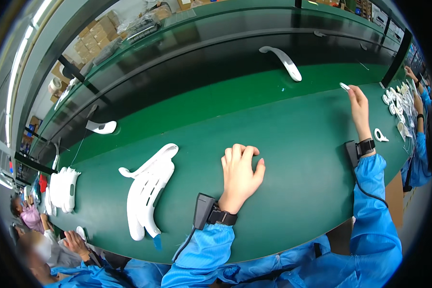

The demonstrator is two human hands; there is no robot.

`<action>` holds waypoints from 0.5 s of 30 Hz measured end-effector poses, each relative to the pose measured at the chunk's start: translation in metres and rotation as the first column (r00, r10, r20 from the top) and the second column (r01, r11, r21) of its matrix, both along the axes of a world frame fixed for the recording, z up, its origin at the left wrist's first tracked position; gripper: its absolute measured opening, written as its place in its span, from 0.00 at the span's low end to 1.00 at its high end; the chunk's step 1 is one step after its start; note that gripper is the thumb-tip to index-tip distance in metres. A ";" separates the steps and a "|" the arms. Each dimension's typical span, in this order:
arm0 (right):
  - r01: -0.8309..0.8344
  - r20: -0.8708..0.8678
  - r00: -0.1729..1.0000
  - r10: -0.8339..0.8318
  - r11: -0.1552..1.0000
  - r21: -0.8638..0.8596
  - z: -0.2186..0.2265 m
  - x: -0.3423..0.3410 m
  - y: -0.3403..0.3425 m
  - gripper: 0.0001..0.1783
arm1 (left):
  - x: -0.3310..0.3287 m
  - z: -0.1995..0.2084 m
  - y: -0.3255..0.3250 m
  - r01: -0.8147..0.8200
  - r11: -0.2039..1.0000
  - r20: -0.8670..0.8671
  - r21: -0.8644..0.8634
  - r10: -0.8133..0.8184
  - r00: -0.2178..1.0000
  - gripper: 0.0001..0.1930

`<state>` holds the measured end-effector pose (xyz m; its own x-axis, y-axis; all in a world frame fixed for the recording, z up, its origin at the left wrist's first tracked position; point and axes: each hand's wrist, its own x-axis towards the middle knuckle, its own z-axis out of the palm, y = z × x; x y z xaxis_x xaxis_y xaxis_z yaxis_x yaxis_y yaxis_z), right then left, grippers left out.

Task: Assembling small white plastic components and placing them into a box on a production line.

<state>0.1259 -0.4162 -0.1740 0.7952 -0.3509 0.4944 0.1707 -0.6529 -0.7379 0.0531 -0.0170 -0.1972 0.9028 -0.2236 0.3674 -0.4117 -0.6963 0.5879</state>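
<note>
My right hand (360, 103) reaches out at the right side of the table, its fingertips closed on a small white plastic piece (344, 86). Palm down over the middle of the green tabletop (297, 177), my left hand (240, 173) holds nothing that I can see; its fingers bend loosely and the thumb stands apart. To its left lie several curved white plastic shells (146, 192), close together, with slots and a perforated surface. A bit of blue tape (157, 242) sticks out at their lower end. Nearest to my right wrist is a white ring-shaped part (380, 135).
A pile of white parts (398, 108) lies at the right end, beside a co-worker in blue (420, 153). White shells (64, 189) are stacked at the left. Single curved pieces lie along the back (285, 63) and back left (101, 126). Other people sit at the lower left.
</note>
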 end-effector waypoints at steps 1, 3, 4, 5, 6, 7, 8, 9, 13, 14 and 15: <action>-0.073 -0.029 0.997 0.077 0.990 0.117 0.003 -0.005 0.020 0.15 | 0.001 0.001 -0.002 0.012 1.000 -0.001 -0.017 -0.012 1.000 0.11; -0.308 -0.058 0.933 0.356 0.869 0.387 -0.010 -0.014 0.069 0.15 | 0.004 0.002 -0.007 0.026 0.999 -0.001 -0.020 -0.027 1.000 0.10; -0.441 -0.040 0.842 0.539 0.729 0.523 -0.021 -0.017 0.094 0.15 | 0.004 0.000 -0.007 0.025 1.000 -0.007 -0.017 -0.025 1.000 0.10; -0.553 -0.035 0.766 0.642 0.685 0.474 -0.015 -0.018 0.116 0.14 | 0.003 0.004 -0.001 0.009 1.000 -0.008 -0.012 -0.010 1.000 0.10; -0.654 -0.040 0.676 0.736 0.624 0.427 -0.013 -0.018 0.132 0.13 | 0.003 0.004 0.003 0.001 1.000 -0.012 -0.002 -0.001 1.000 0.10; -0.612 -0.118 0.663 0.739 0.626 0.483 -0.010 -0.025 0.138 0.11 | 0.004 0.001 0.000 0.011 1.000 -0.013 -0.013 -0.011 1.000 0.10; -0.566 -0.193 0.641 0.743 0.627 0.535 -0.009 -0.030 0.139 0.10 | 0.005 -0.002 -0.003 0.018 1.000 -0.014 -0.025 -0.018 1.000 0.11; -0.650 -0.258 0.657 0.708 0.706 0.283 -0.011 -0.030 0.138 0.11 | 0.005 0.000 -0.004 0.020 1.000 -0.020 -0.023 -0.020 1.000 0.11; -0.593 -0.300 0.612 0.732 0.675 0.438 0.001 -0.038 0.141 0.23 | 0.004 0.005 -0.005 0.007 0.996 -0.027 -0.092 -0.010 1.000 0.14; -0.634 -0.294 0.605 0.740 0.671 0.385 -0.002 -0.039 0.141 0.28 | 0.003 0.006 -0.005 0.000 0.994 -0.051 -0.109 -0.006 0.999 0.15; -0.660 -0.352 0.598 0.720 0.691 0.293 0.000 -0.041 0.142 0.28 | 0.003 0.006 -0.006 0.000 0.994 -0.047 -0.108 -0.005 0.999 0.15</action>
<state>0.0851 -0.2745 -0.1743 0.9319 0.3582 0.0571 0.1981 -0.3707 -0.9074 0.0565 -0.0228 -0.1917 0.9190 -0.1877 0.3468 -0.3839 -0.6268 0.6781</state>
